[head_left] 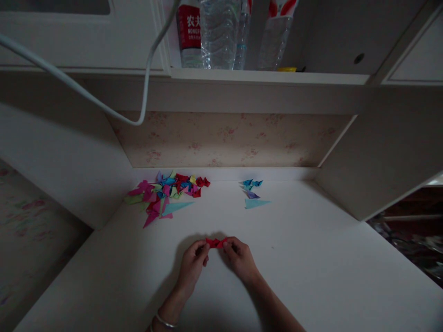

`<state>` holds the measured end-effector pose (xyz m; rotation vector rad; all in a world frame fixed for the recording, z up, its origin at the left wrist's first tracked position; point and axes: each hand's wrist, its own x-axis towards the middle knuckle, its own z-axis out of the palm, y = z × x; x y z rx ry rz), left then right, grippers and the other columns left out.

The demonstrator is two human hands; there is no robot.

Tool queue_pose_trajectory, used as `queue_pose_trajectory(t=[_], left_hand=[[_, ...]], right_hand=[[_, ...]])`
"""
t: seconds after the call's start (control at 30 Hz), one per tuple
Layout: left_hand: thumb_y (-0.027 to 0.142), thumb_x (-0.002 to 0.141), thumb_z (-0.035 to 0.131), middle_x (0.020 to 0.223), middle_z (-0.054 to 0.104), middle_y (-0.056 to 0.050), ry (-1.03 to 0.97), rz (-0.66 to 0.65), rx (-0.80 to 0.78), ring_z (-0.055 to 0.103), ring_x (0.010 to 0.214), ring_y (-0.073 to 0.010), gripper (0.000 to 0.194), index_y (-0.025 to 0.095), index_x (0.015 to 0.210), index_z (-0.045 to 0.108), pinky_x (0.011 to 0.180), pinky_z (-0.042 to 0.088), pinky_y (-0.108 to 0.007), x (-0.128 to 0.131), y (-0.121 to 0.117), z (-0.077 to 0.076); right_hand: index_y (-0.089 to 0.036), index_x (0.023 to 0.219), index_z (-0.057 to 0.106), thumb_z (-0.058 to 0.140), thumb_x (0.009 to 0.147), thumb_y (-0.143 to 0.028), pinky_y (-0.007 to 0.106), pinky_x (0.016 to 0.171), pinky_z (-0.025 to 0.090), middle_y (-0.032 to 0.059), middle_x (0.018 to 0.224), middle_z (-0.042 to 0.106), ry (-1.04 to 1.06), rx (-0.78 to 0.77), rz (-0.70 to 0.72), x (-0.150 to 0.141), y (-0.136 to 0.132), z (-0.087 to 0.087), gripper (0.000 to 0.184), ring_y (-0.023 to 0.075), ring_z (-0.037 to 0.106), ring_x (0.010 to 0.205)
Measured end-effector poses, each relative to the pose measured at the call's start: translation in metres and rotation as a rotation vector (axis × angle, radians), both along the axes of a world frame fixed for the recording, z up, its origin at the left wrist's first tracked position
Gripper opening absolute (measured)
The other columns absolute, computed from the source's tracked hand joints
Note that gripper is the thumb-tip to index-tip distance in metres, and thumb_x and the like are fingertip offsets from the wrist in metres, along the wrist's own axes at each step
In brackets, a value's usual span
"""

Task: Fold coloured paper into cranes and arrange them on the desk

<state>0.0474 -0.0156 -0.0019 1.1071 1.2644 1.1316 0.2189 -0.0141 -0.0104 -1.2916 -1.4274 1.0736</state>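
Observation:
A small red folded paper piece (pixel 216 243) is stretched between my two hands, low over the white desk. My left hand (pixel 194 260) pinches its left end between thumb and fingers, and a bracelet circles that wrist. At the other end my right hand (pixel 239 257) grips the paper the same way. Beyond the left hand lies a heap of colourful folded papers (pixel 176 186) in red, pink, blue and green. Farther to the right sit a few blue and purple folded pieces (pixel 252 186) with a light teal paper triangle (pixel 256 203) in front of them.
The white desk (pixel 311 267) runs back to a floral wall panel (pixel 224 138). Overhead, a shelf (pixel 270 77) holds several plastic bottles (pixel 219 37). A white cable (pixel 104 107) hangs at upper left. Side panels (pixel 374 152) enclose the desk's back.

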Motion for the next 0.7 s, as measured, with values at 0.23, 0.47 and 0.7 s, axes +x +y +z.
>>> queue_pose_trajectory(t=[0.23, 0.47, 0.7], left_hand=[[0.047, 0.080, 0.061, 0.055, 0.048, 0.004, -0.008, 0.007, 0.012, 0.044, 0.052, -0.0105, 0.036, 0.014, 0.090, 0.065, 0.050, 0.034, -0.021, -0.0007, 0.0013, -0.0050], [0.050, 0.076, 0.063, 0.053, 0.049, 0.004, -0.013, 0.014, -0.020, 0.043, 0.051, -0.0109, 0.039, 0.014, 0.088, 0.065, 0.048, 0.034, -0.021, -0.0002, 0.0012, 0.0010], [0.050, 0.078, 0.061, 0.053, 0.049, 0.004, 0.024, 0.012, -0.010, 0.044, 0.051, -0.0106, 0.039, 0.014, 0.091, 0.064, 0.048, 0.034, -0.021, 0.0009, 0.0001, -0.0006]], right_hand=[[-0.016, 0.084, 0.064, 0.047, 0.089, -0.052, 0.023, 0.052, 0.036, 0.0008, 0.064, 0.056, -0.006, -0.008, 0.005, -0.0005, 0.0004, -0.0027, 0.040, 0.0132, 0.048, 0.057], [-0.016, 0.084, 0.064, 0.047, 0.089, -0.051, 0.023, 0.053, 0.036, 0.0011, 0.065, 0.057, 0.005, 0.007, 0.010, 0.0004, -0.0002, 0.0007, 0.039, 0.0127, 0.047, 0.057], [-0.018, 0.081, 0.062, 0.050, 0.087, -0.052, 0.023, 0.050, 0.033, -0.0009, 0.061, 0.054, 0.079, -0.042, -0.015, -0.0025, 0.0009, -0.0004, 0.037, 0.0119, 0.044, 0.054]])
